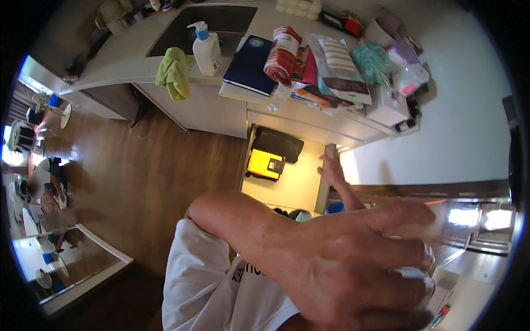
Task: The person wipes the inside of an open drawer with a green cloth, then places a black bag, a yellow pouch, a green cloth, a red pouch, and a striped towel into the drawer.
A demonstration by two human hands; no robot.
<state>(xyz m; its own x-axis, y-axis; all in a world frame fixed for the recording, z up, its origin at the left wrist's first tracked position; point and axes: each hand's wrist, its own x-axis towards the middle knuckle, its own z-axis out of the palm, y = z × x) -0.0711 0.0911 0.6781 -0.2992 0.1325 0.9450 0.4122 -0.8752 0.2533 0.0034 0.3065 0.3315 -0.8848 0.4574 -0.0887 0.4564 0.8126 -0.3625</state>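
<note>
My left hand (343, 269) is large and close to the camera at the lower right, its back toward me and fingers bent; whitish shiny bits show at its fingers, and whether it holds anything is hidden. My right hand (331, 167) is at the right side of a pulled-out drawer (298, 188), fingers apart, with nothing visible in it. Inside the lit drawer, a folded black item (276, 142) lies beside a yellow folded item (265, 163) bearing a dark tag (275, 165). Darker objects at the drawer's near end are partly covered by my left forearm.
The countertop (120, 68) carries a white pump bottle (207, 53), green cloth (174, 76), navy book (250, 66), rolled red checked cloth (283, 56), packaged striped cloth (337, 56) and teal mesh sponge (370, 60). A sink (182, 33) lies behind. Another person (49, 186) is at far left.
</note>
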